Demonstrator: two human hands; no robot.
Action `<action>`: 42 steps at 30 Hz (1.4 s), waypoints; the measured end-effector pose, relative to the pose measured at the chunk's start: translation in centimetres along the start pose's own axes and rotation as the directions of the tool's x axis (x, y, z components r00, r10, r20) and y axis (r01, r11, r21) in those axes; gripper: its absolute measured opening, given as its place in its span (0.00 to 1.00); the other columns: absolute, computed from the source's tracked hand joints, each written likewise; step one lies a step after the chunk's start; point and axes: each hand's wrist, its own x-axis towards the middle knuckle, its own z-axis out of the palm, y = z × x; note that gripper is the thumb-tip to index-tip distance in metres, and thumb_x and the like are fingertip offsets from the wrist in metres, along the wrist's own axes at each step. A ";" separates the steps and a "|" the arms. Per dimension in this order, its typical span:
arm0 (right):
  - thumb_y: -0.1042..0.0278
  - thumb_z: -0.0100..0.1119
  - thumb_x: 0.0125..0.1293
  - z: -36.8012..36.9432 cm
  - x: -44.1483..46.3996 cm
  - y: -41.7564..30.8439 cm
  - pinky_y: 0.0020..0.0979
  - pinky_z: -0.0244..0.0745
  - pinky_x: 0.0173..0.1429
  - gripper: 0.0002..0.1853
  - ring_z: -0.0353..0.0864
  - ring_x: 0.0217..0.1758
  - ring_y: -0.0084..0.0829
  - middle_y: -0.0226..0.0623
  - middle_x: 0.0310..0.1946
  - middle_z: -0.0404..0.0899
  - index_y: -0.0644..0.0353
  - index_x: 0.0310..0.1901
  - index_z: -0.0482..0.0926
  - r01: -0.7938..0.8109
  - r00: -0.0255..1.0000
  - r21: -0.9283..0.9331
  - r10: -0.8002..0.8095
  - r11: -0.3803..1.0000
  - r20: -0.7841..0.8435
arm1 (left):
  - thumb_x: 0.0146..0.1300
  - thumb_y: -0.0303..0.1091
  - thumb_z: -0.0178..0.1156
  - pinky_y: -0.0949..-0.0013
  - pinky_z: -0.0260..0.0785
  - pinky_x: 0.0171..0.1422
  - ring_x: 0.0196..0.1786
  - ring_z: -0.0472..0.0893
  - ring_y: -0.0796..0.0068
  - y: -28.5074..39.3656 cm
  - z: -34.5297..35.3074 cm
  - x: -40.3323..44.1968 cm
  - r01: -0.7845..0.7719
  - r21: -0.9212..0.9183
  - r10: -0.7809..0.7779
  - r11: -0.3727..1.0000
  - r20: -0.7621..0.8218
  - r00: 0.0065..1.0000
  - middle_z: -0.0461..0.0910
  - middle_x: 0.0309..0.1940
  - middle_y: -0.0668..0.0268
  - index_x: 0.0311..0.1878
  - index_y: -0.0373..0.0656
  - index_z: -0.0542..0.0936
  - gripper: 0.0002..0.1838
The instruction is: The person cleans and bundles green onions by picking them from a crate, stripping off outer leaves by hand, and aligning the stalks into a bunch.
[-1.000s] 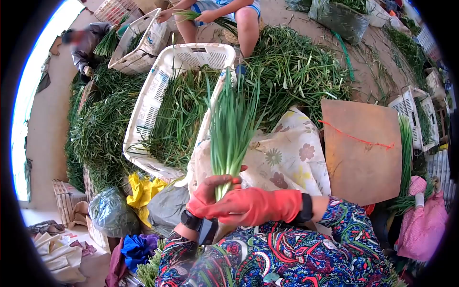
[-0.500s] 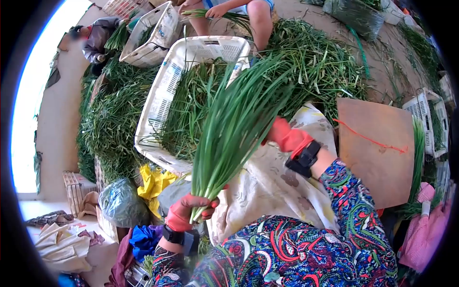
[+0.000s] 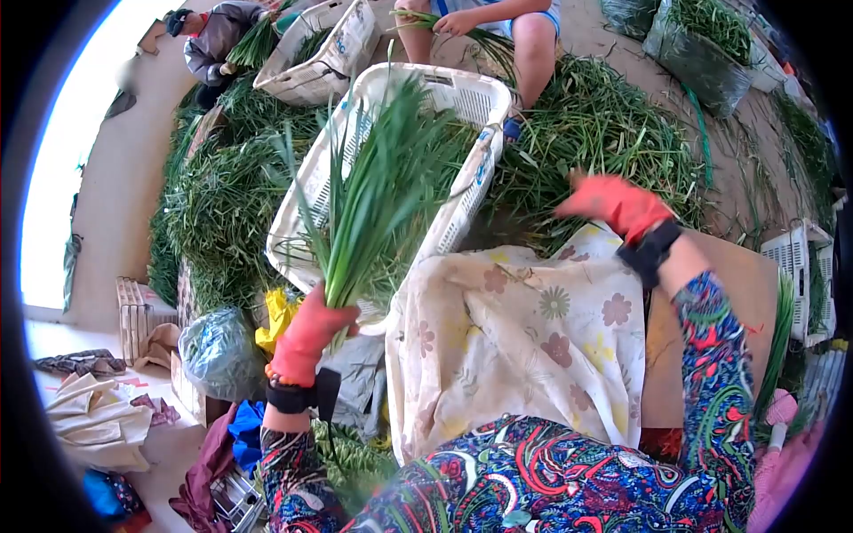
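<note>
My left hand (image 3: 306, 333), in a red glove, is closed round the pale stalk ends of a bunch of garlic chives (image 3: 360, 200). The long green leaves fan upward over a white plastic crate (image 3: 458, 209) that holds loose green leaves. My right hand (image 3: 617, 209), also red-gloved, is raised apart from the bunch, over the near edge of a leaf pile (image 3: 604, 133). Its fingers look spread, slightly blurred, and I see nothing in them. Below it, a flowered cloth (image 3: 533, 329) lies in front of me.
Another person's hand (image 3: 458, 22) holds green stalks beyond the crate. A second person (image 3: 222, 40) sits at upper left beside another white crate (image 3: 311, 75). A brown board (image 3: 666, 355) is at my right; a stuffed plastic bag (image 3: 222, 355) stands at left.
The bunch and my left hand have moved left and up, bringing the leaves over the crate. My right hand has moved right and up, away from the leaves. The view has shifted as well.
</note>
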 end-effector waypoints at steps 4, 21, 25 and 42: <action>0.42 0.62 0.50 11.2 -3.6 -11.9 0.27 0.67 0.36 0.23 0.69 0.33 0.19 0.22 0.31 0.71 0.48 0.43 0.76 -0.145 0.755 0.971 -0.612 0.192 0.234 | 0.51 0.29 0.54 0.57 0.71 0.36 0.34 0.79 0.54 -0.1 3.8 1.1 -0.129 0.745 0.363 0.654 -0.159 0.918 0.76 0.33 0.50 0.64 0.44 0.54 0.35; 0.66 0.58 0.59 17.2 -8.6 -15.6 0.26 0.73 0.38 0.12 0.76 0.34 0.21 0.30 0.34 0.77 0.61 0.43 0.75 -0.051 0.843 0.975 -0.533 -0.218 -0.075 | 0.56 0.29 0.55 0.65 0.71 0.44 0.37 0.78 0.65 -6.4 10.8 -4.9 0.449 -0.674 -0.066 0.587 0.512 0.856 0.77 0.33 0.59 0.45 0.36 0.72 0.14; 0.64 0.59 0.59 16.8 -8.7 -14.7 0.26 0.71 0.43 0.14 0.74 0.36 0.20 0.29 0.35 0.77 0.60 0.45 0.75 -0.016 0.844 0.995 -0.535 -0.097 -0.038 | 0.54 0.29 0.56 0.70 0.67 0.35 0.28 0.73 0.72 -3.2 12.6 -6.3 0.503 -0.734 -0.169 0.455 0.484 0.859 0.73 0.28 0.64 0.43 0.35 0.72 0.13; 0.55 0.55 0.54 12.8 -6.2 -12.7 0.27 0.71 0.24 0.19 0.74 0.18 0.25 0.35 0.20 0.77 0.64 0.36 0.79 0.018 0.892 0.610 -0.289 0.792 0.348 | 0.49 0.29 0.63 0.76 0.67 0.27 0.20 0.74 0.77 -7.3 10.5 -5.1 0.320 -0.424 -0.144 0.847 0.397 0.906 0.74 0.21 0.67 0.37 0.39 0.74 0.12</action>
